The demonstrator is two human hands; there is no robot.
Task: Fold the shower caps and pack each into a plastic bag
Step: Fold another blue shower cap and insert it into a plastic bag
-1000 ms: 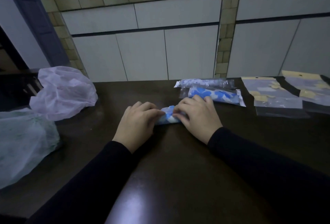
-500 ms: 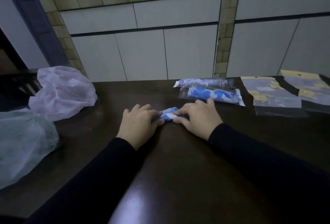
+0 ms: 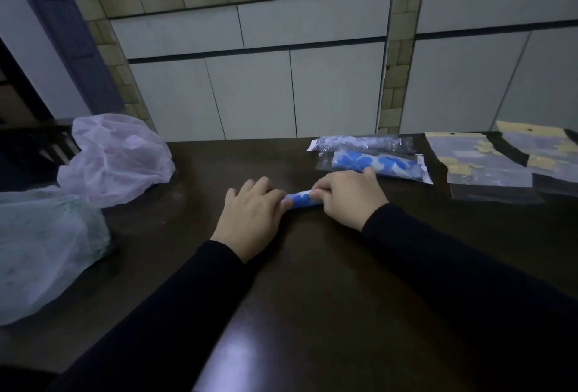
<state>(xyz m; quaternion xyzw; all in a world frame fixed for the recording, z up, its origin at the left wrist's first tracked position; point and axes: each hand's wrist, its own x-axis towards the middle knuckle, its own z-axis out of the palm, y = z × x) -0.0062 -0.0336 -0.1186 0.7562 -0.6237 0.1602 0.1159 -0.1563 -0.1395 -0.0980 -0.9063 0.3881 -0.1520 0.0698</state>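
Observation:
A blue-and-white shower cap (image 3: 302,200) lies rolled into a tight narrow strip on the dark table (image 3: 312,297). My left hand (image 3: 250,216) presses on its left end and my right hand (image 3: 350,197) grips its right end, so only the middle shows between my fingers. Just beyond my right hand lie two packed caps in clear plastic bags: a blue-patterned one (image 3: 375,164) and a pale one (image 3: 359,143) behind it. Flat plastic bags with yellow headers (image 3: 481,157) lie at the right.
A pale pink loose cap or bag (image 3: 115,157) sits at the table's left, with a greenish one (image 3: 40,244) nearer me. More flat bags (image 3: 544,144) reach the right edge. White cabinet doors stand behind the table's far edge.
The cap has been rolled tighter and narrower. Both hands have shifted slightly away from me with it, and my right hand's fingers now curl around its end.

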